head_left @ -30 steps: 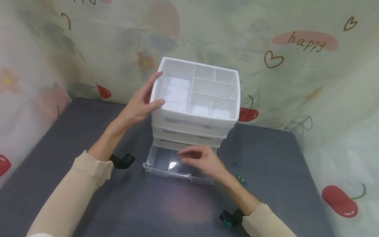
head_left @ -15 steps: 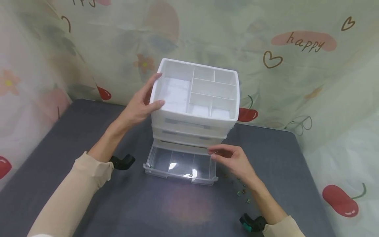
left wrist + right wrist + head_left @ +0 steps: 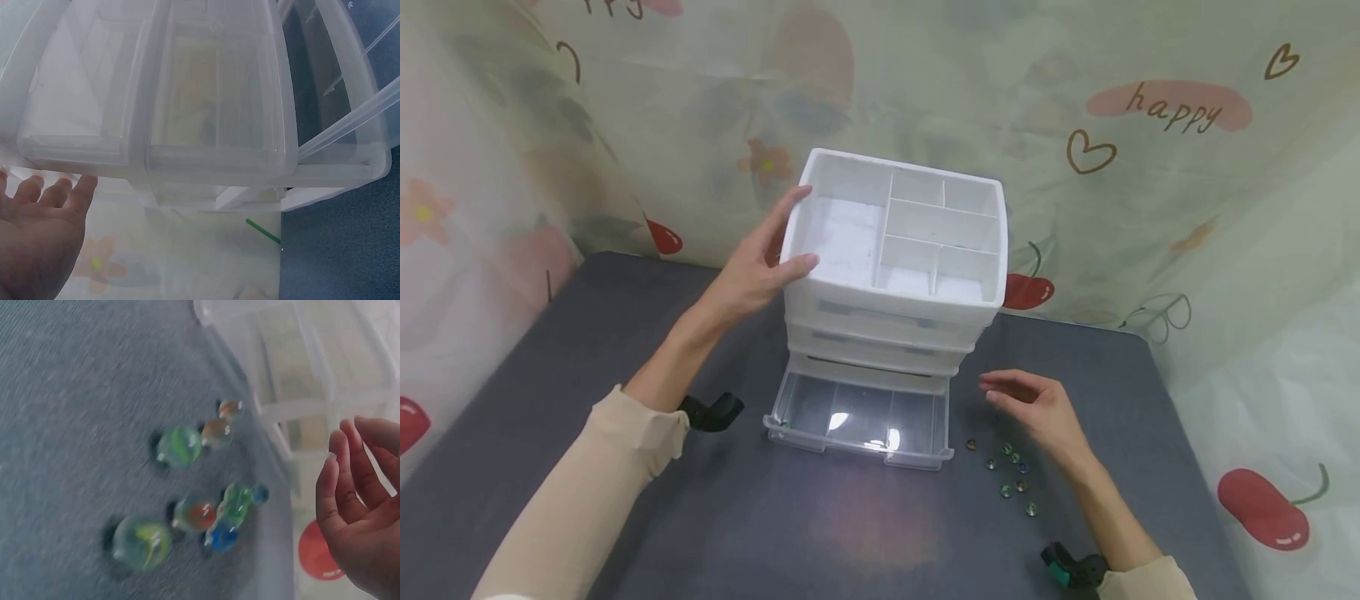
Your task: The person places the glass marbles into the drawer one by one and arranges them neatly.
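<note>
A white plastic drawer unit (image 3: 891, 333) has a divided open-topped tray (image 3: 846, 237) on top. Its lowest drawer (image 3: 861, 408), clear and partitioned, is pulled out; a small green spot shows in its left front corner. My left hand (image 3: 747, 271) grips the unit's upper left side, thumb and a finger over the rim. To the drawer's right, my right hand (image 3: 1037, 408) hovers over the table, fingers loosely bent and no object visible in them. Several glass marbles (image 3: 1006, 492) lie beside and below it; the right wrist view shows a yellow-swirled marble (image 3: 142, 542) and a blue marble (image 3: 223, 536).
The dark grey table (image 3: 745, 517) extends around the unit. Patterned cloth (image 3: 1187, 208) hangs behind and at both sides, close behind the unit. Black wrist-worn devices (image 3: 715, 412) sit on both forearms.
My right hand has moved right, from above the pulled-out drawer to above the table by the marbles. More of the drawer and marbles now shows. My left hand stays on the unit.
</note>
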A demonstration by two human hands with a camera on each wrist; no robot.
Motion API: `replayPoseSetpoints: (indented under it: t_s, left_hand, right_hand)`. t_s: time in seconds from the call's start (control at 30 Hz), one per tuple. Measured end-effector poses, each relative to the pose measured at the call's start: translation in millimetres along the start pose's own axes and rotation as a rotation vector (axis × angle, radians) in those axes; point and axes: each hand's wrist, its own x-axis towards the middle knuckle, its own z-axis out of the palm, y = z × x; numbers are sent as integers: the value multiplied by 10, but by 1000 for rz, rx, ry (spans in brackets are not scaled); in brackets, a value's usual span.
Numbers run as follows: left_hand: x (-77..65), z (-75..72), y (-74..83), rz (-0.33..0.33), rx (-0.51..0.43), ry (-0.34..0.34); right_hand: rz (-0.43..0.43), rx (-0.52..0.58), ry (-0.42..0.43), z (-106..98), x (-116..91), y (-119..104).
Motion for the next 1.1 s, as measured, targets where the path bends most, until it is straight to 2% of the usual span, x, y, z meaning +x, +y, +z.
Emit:
replayPoseSetpoints:
  t_s: [0.37, 0.53, 0.83, 1.1]
  left_hand:
    - [7, 21, -34, -2, 23, 6]
    - [-2, 27, -38, -13, 24, 6]
    - [2, 39, -27, -30, 9, 1]
    - [-10, -2, -4, -38, 2, -7]
  right_hand:
    - [42, -98, 55, -124, -61, 325]
    - [90, -134, 41, -146, -66, 436]
    - [140, -92, -20, -185, -91, 584]
    - [156, -177, -54, -162, -64, 603]
